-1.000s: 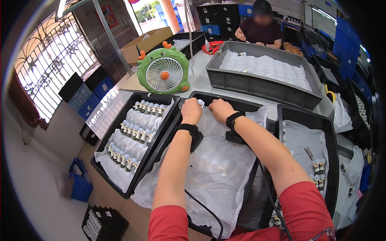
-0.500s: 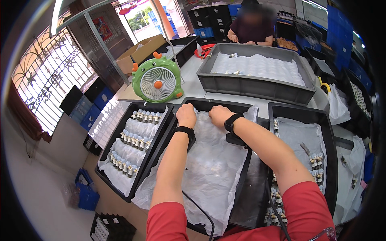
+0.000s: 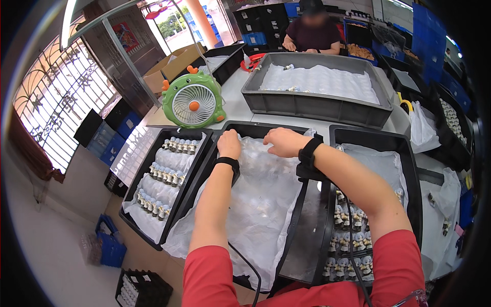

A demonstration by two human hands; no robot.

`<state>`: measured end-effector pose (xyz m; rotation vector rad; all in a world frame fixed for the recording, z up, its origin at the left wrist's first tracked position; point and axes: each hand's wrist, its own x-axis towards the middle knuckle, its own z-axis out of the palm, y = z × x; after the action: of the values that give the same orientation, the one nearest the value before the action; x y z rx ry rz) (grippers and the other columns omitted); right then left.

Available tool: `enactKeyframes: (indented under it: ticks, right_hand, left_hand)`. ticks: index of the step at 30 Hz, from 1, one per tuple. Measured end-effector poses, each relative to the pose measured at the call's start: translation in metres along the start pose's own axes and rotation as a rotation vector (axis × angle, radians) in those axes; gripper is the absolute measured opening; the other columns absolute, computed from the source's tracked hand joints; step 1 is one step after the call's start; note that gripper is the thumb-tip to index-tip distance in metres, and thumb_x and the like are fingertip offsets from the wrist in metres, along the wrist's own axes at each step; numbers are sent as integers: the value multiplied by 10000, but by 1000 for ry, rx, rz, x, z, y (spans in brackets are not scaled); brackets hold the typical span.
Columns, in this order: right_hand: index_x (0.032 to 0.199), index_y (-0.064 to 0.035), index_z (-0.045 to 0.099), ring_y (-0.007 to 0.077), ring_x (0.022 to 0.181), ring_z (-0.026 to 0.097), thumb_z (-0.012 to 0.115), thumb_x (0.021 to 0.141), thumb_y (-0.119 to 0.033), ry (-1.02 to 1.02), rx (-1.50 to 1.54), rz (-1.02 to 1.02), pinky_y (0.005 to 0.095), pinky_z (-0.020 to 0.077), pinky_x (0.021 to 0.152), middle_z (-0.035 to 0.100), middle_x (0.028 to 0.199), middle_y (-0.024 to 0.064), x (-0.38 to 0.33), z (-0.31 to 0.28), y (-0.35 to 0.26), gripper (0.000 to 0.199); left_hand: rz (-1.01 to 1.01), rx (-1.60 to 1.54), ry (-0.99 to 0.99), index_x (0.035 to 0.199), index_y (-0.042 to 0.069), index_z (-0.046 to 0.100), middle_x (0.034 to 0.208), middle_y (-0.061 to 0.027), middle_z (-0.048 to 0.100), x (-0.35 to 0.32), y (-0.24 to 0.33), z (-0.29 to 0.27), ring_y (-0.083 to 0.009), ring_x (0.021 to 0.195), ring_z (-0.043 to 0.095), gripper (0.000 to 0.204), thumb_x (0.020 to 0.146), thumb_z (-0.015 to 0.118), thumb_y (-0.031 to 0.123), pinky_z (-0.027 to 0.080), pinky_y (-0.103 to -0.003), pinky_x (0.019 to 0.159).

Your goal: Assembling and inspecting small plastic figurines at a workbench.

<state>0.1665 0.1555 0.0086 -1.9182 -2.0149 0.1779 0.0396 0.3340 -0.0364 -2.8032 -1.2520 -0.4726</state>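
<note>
A white sheet (image 3: 258, 204) of thin, crinkled lining lies in the black middle tray (image 3: 295, 217), spilling over its left side. My left hand (image 3: 229, 145) is closed at the sheet's far left corner, beside the tray rim; the fingertips are partly hidden. My right hand (image 3: 285, 142) hovers over the far part of the sheet, its fingers bent and apart, with nothing seen in them. Faint bumps show beneath the lining; what makes them is hidden. Small pale-haired figurines (image 3: 169, 175) stand in rows on white lining in the left black tray (image 3: 129, 205).
A right black tray (image 3: 410, 169) holds more figurines (image 3: 353, 240). Behind stand a green fan (image 3: 194, 102) and a large grey tray (image 3: 317, 106) with white lining. Across the table sits another person (image 3: 312, 33). A cable (image 3: 248, 261) hangs before me.
My right hand has shifted slightly right, its fingers parting from the sheet. My left hand stays at the far left corner. The view has moved a little, revealing more right-tray figurines.
</note>
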Motion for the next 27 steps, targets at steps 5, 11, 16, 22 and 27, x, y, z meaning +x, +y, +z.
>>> enactKeyframes:
  ticks: [5,11,16,22,27]
  right_hand:
    - [1008,-11,617,315,916,583,590,794,-116,192,135,-85,369,463,811,615,963,158,-62,-74,-20,240]
    - [948,-7,637,296,803,628,584,788,-130,128,69,163,345,497,723,646,871,165,-169,-99,16,209]
    - [1004,18,591,324,881,607,649,734,-217,-45,152,404,359,483,774,626,947,193,-227,-49,40,363]
    - [1094,50,508,361,993,527,690,655,-277,-111,85,496,370,432,864,539,1054,225,-233,-9,34,577]
    - [1115,13,507,214,832,585,707,682,-154,222,395,301,296,486,728,560,999,141,-230,-38,9,506]
  left_hand:
    - [46,-18,-17,1000,41,583,980,-180,597,-6,5,-38,-354,950,575,413,736,692,339,463,-429,800]
    - [329,-357,-290,1047,-6,609,805,-107,624,-44,45,-149,-185,737,613,439,755,682,314,469,-288,660]
    - [467,-888,-633,1107,3,574,930,-52,609,-126,111,-211,-92,802,579,358,833,642,223,463,-218,711]
    - [401,-1447,-967,1211,1,490,1067,-47,568,-225,153,-214,-96,991,523,390,857,612,113,433,-238,853]
    - [42,-1523,-923,1322,41,362,1267,-102,418,-235,165,-174,-151,1088,468,513,877,580,170,389,-315,930]
